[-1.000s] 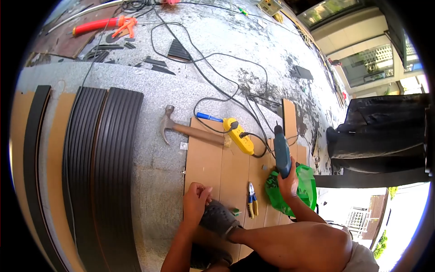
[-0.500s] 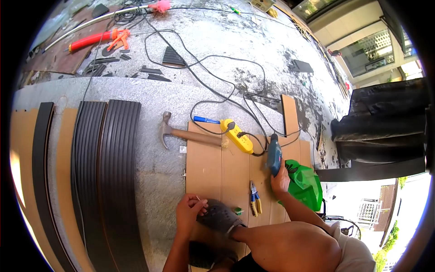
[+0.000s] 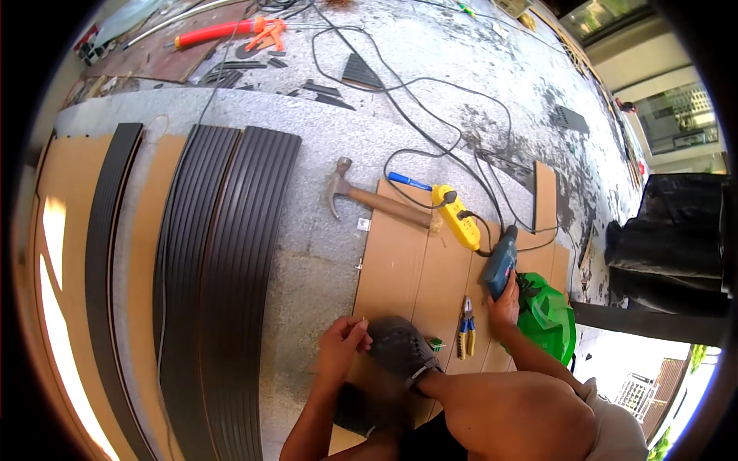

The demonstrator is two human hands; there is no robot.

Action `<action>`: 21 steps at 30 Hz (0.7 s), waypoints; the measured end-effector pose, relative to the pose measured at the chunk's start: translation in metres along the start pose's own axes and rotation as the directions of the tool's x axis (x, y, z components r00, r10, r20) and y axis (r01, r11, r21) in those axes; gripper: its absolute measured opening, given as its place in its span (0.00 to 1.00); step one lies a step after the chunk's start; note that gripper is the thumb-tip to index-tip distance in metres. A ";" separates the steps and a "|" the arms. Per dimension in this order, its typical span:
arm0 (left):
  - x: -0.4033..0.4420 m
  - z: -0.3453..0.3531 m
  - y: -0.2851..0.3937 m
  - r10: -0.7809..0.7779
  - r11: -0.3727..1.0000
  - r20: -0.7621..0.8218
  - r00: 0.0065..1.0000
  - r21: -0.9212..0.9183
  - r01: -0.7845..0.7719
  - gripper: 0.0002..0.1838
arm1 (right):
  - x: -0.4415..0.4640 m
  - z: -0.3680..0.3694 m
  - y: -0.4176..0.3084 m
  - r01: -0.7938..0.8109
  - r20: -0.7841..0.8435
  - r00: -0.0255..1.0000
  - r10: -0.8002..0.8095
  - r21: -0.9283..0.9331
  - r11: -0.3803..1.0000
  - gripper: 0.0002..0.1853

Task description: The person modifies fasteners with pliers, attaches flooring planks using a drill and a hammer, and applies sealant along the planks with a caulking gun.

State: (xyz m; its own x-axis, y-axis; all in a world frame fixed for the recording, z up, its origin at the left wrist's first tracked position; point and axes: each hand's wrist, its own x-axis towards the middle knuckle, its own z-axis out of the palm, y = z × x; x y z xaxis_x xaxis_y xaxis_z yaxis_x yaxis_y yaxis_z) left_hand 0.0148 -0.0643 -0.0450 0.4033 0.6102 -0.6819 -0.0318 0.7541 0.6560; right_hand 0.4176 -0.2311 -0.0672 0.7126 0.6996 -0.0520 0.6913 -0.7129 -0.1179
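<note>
My right hand [image 3: 504,305] is wrapped round a blue-grey power drill [image 3: 501,265] beside a green plastic bag [image 3: 544,316]. The drill points away from me, over brown boards. My left hand [image 3: 344,342] is pinched near the toe of my dark clog [image 3: 400,346], with a tiny thin item at its fingertips, too small to name. Pliers with blue and yellow handles [image 3: 467,330] lie between the hands on the boards. A small green box [image 3: 436,344] is next to the clog. Farther off are a claw hammer [image 3: 384,203] and a yellow power strip [image 3: 457,217].
Dark ribbed planks [image 3: 246,292] lie at the left. A red caulking gun [image 3: 219,34] and black offcuts lie at the upper left. Black cables loop across the floor, with a blue marker [image 3: 409,181] by the power strip. Black material [image 3: 669,238] hangs at the right.
The camera view has shifted, so the floor items appear farther right. The drill has been lowered beside the power strip's cable, and the bag now shows more fully.
</note>
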 end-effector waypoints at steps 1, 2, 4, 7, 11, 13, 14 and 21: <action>-0.002 0.002 -0.001 -0.022 1.000 -0.008 1.000 -0.008 0.022 0.10 | -0.002 0.000 0.001 0.011 0.009 1.000 -0.011 0.005 1.000 0.58; -0.004 0.001 -0.003 -0.021 1.000 -0.021 1.000 -0.012 0.021 0.10 | -0.004 -0.007 -0.004 -0.012 0.046 0.999 0.012 0.002 1.000 0.58; -0.006 0.000 -0.010 -0.038 0.999 0.001 0.999 0.008 0.038 0.09 | -0.005 -0.012 -0.006 -0.026 0.085 0.996 0.026 -0.003 1.000 0.58; -0.005 0.001 -0.026 0.002 1.000 -0.024 1.000 0.020 -0.002 0.09 | -0.010 -0.013 0.004 0.040 0.129 0.991 -0.037 -0.021 0.999 0.58; -0.004 0.006 -0.042 0.048 0.999 -0.036 0.998 -0.002 -0.048 0.10 | -0.014 -0.003 0.009 0.133 0.023 0.991 -0.135 0.061 0.989 0.48; -0.006 0.011 -0.041 0.031 0.999 -0.031 0.999 -0.010 -0.031 0.10 | -0.013 -0.013 -0.020 0.277 -0.210 0.940 -0.269 0.011 0.961 0.32; -0.006 0.013 -0.040 0.041 0.999 -0.030 0.999 -0.013 -0.041 0.10 | -0.016 -0.015 -0.038 0.282 -0.218 0.937 -0.274 0.010 0.959 0.32; -0.009 0.047 -0.037 0.084 0.981 0.150 0.985 0.162 -0.108 0.11 | -0.035 -0.002 -0.166 -0.300 0.742 0.485 -0.463 0.638 0.709 0.18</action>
State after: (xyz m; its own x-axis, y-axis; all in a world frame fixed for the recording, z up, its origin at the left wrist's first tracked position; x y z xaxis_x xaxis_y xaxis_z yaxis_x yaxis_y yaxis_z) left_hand 0.0558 -0.1087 -0.0476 0.5320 0.6279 -0.5681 0.0736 0.6341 0.7698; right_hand 0.2779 -0.1379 -0.0442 -0.0635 0.7048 -0.7066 0.1996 -0.6847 -0.7009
